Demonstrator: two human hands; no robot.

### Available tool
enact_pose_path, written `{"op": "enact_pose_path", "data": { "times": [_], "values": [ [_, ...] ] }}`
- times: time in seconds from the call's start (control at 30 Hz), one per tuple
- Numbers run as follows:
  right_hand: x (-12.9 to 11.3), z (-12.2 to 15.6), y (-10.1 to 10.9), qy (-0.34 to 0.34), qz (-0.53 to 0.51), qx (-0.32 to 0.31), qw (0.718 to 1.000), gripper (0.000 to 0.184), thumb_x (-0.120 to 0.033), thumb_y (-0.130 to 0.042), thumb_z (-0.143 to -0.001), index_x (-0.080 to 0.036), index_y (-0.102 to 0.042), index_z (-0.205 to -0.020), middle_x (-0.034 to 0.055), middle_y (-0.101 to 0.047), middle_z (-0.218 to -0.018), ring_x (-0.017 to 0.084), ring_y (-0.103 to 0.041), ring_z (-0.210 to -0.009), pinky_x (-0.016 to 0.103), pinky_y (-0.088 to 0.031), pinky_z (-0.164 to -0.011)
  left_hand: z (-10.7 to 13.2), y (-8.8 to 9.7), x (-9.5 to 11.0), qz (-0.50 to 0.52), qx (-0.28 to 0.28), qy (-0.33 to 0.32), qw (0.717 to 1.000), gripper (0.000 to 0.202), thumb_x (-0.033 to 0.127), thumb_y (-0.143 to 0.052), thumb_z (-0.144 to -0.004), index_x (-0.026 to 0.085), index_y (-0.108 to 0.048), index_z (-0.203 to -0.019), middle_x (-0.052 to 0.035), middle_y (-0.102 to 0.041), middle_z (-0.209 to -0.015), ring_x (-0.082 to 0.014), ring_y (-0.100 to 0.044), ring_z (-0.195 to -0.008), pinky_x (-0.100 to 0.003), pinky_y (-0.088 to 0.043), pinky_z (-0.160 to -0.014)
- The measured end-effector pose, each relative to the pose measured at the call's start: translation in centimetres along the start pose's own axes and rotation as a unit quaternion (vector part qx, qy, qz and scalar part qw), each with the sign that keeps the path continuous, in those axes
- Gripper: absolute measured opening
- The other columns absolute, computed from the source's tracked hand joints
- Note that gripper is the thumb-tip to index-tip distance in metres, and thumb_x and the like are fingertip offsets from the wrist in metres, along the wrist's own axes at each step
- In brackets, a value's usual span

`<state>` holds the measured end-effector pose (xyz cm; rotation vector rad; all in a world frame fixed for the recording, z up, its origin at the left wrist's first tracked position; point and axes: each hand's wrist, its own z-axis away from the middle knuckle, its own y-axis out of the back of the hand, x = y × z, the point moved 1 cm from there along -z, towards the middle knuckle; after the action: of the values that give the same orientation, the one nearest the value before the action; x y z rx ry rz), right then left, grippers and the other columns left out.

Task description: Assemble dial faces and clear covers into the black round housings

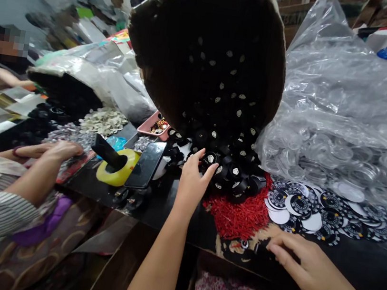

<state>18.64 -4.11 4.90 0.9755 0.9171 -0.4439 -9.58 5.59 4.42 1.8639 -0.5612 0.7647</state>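
My left hand (194, 176) reaches to the front of a heap of black round plastic cases (236, 172), its thumb and forefinger spread. One black case (210, 158) with a pale metal piece inside shows between those two fingertips; a firm grip on it is not visible. My right hand (298, 256) is over the front of the table, its fingers curled and thumb and forefinger tips close together. Whether something small is between them I cannot make out. Between my hands lies a pile of small red parts (241, 214). Beside it are printed black-and-white dial discs (314, 207).
A large carton (210, 27) lies tipped towards me behind the cases. Clear plastic bags (350, 104) of transparent round covers stand right. Leftward are a phone (145, 164), a yellow tape roll (115, 172), a pink tray (153, 125) and a co-worker's hands (65, 150).
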Motion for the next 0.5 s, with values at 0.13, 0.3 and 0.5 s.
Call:
{"op": "enact_pose_path", "data": {
  "times": [0.13,0.3,0.5],
  "values": [
    [-0.5,0.0,-0.2,0.021,-0.023,-0.009,0.999,0.031,-0.045,-0.044,-0.098,-0.026,-0.068,-0.090,0.0037,-0.072,-0.101,0.022,-0.065,-0.097,0.036,-0.047,-0.090,-0.6,0.3,1.0,-0.012,0.071,-0.005,0.997,0.051,0.036,-0.065,-0.087,0.019,-0.054,-0.134,-0.0147,-0.060,-0.133,-0.0296,-0.055,-0.122,-0.047,-0.043,-0.106],
    [-1.1,-0.4,-0.4,-0.028,-0.121,0.041,0.991,0.034,-0.051,-0.050,-0.095,-0.026,-0.061,-0.115,0.0032,-0.070,-0.101,0.021,-0.064,-0.094,0.034,-0.048,-0.085,7.4,-0.2,4.2,0.002,0.053,-0.153,0.987,0.056,0.034,-0.072,-0.083,0.022,-0.052,-0.134,-0.0122,-0.063,-0.127,-0.0278,-0.057,-0.120,-0.044,-0.042,-0.106],
    [-2.0,-0.7,-0.2,-0.042,-0.118,0.040,0.991,0.021,-0.040,-0.058,-0.091,-0.020,-0.063,-0.094,0.0001,-0.063,-0.078,0.015,-0.056,-0.069,0.027,-0.044,-0.064,16.3,-2.1,5.4,0.159,-0.212,0.057,0.963,0.048,0.033,-0.066,-0.087,0.031,-0.057,-0.134,-0.0090,-0.063,-0.134,-0.0278,-0.059,-0.124,-0.045,-0.048,-0.104]
  ]
}}
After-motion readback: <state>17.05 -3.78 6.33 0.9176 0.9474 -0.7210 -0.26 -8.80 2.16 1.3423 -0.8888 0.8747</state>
